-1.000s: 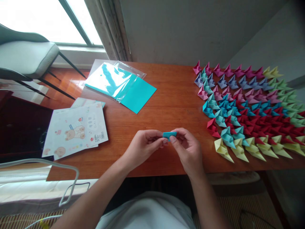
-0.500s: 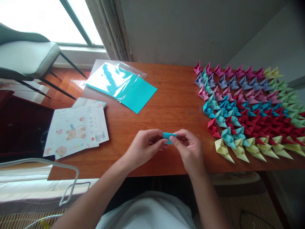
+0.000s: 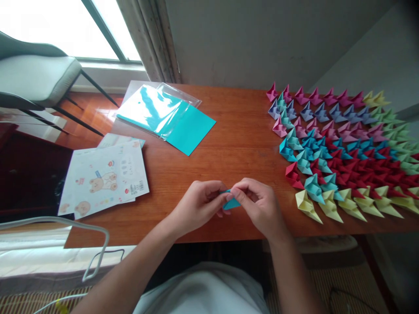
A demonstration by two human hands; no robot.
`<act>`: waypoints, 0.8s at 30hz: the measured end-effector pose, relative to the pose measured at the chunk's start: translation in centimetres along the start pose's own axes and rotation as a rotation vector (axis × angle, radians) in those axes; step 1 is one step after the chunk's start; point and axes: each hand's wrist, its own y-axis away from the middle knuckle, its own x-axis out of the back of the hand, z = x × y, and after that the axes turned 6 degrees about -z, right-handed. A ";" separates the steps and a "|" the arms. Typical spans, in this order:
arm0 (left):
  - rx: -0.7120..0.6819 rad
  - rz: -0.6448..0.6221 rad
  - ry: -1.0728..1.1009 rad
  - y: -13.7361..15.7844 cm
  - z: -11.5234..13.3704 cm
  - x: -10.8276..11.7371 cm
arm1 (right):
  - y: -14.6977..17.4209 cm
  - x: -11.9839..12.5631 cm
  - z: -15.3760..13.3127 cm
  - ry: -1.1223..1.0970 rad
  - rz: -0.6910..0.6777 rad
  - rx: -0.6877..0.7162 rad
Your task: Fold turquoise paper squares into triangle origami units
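Note:
Between my two hands is a small folded piece of blue paper [image 3: 232, 203], held above the front part of the wooden table. My left hand [image 3: 203, 203] pinches its left end between thumb and fingers. From the other side, my right hand [image 3: 257, 203] grips the upper edge, with the thumb pressed near my left fingertips. My fingers hide much of the paper, so its exact folds cannot be made out. To the right of my hands stand rows of folded paper figures [image 3: 307, 206] in yellow, red, blue, green, purple and pink.
On the wooden table [image 3: 242, 144], a stack of turquoise paper [image 3: 193, 131] lies partly in a clear plastic sleeve [image 3: 153, 109]. Nearer on the left are bear-printed paper packets [image 3: 108, 181]. A chair [image 3: 39, 83] stands by the window, and a white cable [image 3: 94, 226] hangs at the lower left.
The folded paper has tilted, and its lower part now points down below my fingers. My right hand has shifted slightly left, bringing the fingertips of both hands together.

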 end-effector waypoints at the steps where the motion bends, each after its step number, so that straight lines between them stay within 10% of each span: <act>1: -0.011 0.023 -0.015 0.0 0.0 0.0 | 0.0 0.0 0.0 -0.032 0.000 -0.017; 7: -0.051 0.225 -0.080 -0.2 -0.2 0.2 | 0.2 -0.8 0.7 -0.080 0.061 -0.069; 19: -0.121 0.152 -0.446 0.1 -0.4 0.2 | 0.2 -0.3 0.0 0.241 0.119 -0.026; 24: -0.094 0.328 -0.895 0.2 -1.0 0.0 | 0.0 -0.3 0.6 0.359 0.116 0.010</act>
